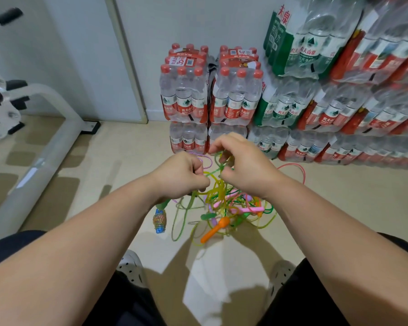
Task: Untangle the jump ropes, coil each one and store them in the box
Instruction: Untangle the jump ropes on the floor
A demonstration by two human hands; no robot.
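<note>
left: a white metal frame (45, 156) stands on the beige floor (127, 147). centre: your left hand (181, 175) and right hand (243, 168), close together, each pinch strands lifted from the tangle of jump ropes (222, 201), which lies on the floor ahead of your feet. right: shrink-wrapped water bottle packs (316, 102) are stacked against the wall.

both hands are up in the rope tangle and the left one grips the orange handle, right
No. The left hand and right hand are both in the tangle, but the orange handle sits below them, in neither grip; the left pinches rope only. Head view.
</note>
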